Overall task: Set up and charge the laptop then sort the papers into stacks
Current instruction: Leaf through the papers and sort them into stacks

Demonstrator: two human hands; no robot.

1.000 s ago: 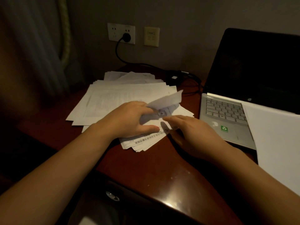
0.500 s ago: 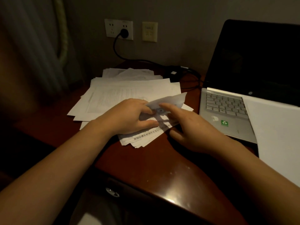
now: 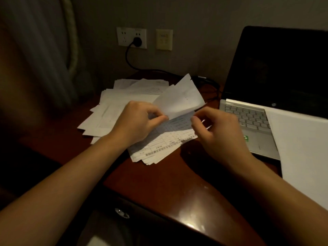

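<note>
- Papers lie in a loose, fanned pile on the dark red-brown desk, left of the laptop and in front of the wall.
- One sheet is lifted off the near part of the pile and tilts up and back, blank side showing.
- Under it lies a printed table sheet, on top of a fanned stack at the desk's near edge.
- The left hand pinches the lifted sheet's lower left corner between thumb and fingers.
- The right hand is at the sheet's lower right edge with fingers curled; blur hides whether it grips the paper.
- The laptop is open, screen dark, with a large white sheet covering its right side.
- A black cable runs from a plug in the wall socket down behind the papers.
- A curtain hangs at left.
</note>
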